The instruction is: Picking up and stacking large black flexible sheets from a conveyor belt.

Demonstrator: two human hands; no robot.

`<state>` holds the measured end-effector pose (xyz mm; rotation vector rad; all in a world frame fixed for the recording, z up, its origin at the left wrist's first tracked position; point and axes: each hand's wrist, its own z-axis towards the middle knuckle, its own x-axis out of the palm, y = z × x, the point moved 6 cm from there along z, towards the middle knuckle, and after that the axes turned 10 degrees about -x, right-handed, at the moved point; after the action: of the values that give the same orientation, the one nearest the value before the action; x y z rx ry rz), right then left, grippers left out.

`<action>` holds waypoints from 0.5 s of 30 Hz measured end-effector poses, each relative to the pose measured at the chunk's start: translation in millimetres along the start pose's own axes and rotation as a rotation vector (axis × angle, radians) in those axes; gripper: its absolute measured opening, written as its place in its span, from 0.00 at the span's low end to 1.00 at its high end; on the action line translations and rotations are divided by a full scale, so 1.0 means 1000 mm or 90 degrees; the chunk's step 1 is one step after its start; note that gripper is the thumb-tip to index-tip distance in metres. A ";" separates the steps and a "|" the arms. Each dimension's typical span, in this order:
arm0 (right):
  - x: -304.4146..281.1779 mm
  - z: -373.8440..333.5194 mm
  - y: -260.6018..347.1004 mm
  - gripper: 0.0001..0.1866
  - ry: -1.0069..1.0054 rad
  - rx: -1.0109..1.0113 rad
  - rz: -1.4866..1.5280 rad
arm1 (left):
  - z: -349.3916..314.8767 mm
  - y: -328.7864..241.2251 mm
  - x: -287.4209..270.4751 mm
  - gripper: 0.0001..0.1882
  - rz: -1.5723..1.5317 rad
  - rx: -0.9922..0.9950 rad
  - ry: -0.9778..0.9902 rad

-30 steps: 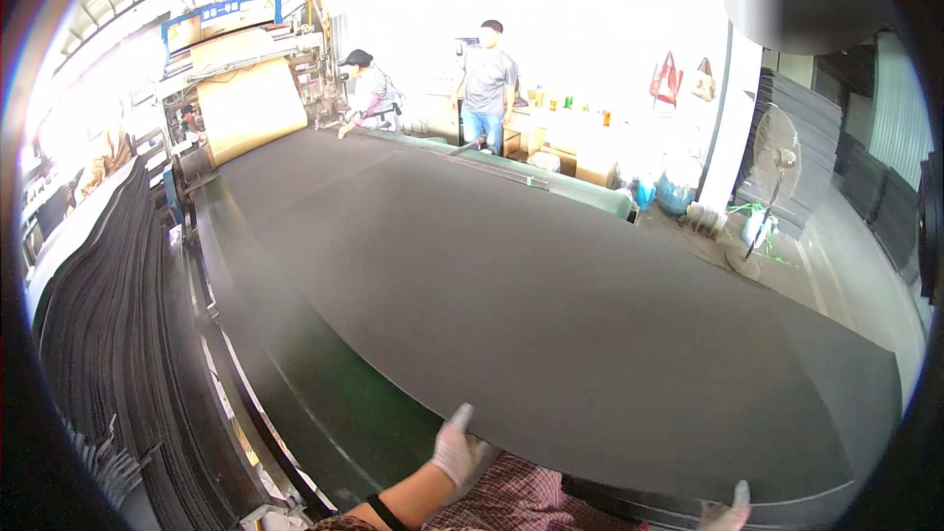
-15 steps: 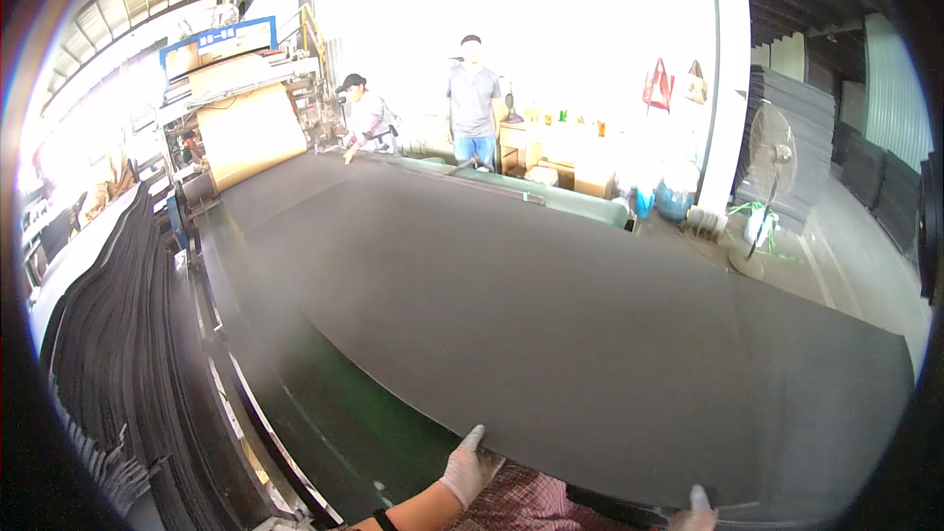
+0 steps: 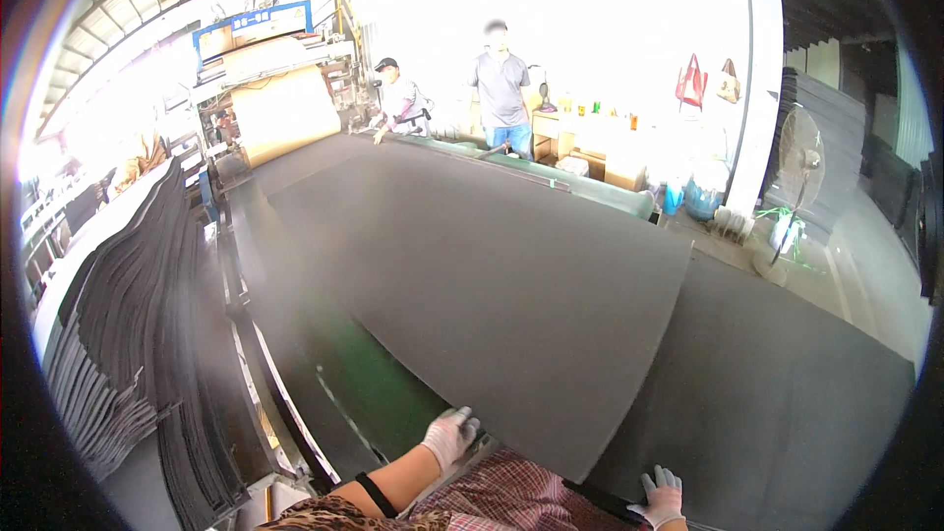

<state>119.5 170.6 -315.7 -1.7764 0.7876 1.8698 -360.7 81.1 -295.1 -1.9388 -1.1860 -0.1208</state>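
Note:
A large dark grey sheet [image 3: 492, 275] stretches from the machine at the far left toward me. My left hand [image 3: 452, 438], in a pale glove, is closed on the near edge of this sheet. Its fingers are curled at the rim, partly hidden. To the right lies another dark sheet [image 3: 767, 393], with the first sheet's right end beside it. My right hand [image 3: 661, 494], also gloved, rests near the front edge of that second sheet, fingers spread and holding nothing.
A green conveyor belt [image 3: 393, 374] shows under the sheet. Left of it hangs a thick stack of dark sheets [image 3: 147, 285]. The machine [image 3: 285, 113] carries a tan roll. Two people [image 3: 503, 88] are beyond the belt. A standing fan [image 3: 801, 157] is at right.
The upper sheet has slid away toward the machine, so its right end now shows with another sheet beside it. My right hand has come off its edge and spread its fingers.

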 end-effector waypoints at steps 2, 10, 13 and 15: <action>-0.015 0.013 0.013 0.41 0.022 -0.043 -0.086 | -0.026 -0.014 -0.011 0.19 -0.199 0.017 -0.050; -0.006 -0.044 -0.189 0.09 -0.449 0.233 0.563 | -0.116 -0.024 0.131 0.20 0.376 0.183 0.209; -0.272 -0.062 -0.148 0.03 -0.918 0.083 0.150 | -0.114 0.035 0.204 0.23 0.510 0.061 0.407; -0.345 -0.046 -0.097 0.08 -0.645 0.189 0.009 | -0.114 0.088 0.255 0.34 0.459 0.054 0.563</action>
<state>245.0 235.2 16.9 -0.4895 0.6018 2.1505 -116.5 160.9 -154.4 -1.7978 0.0922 -0.4686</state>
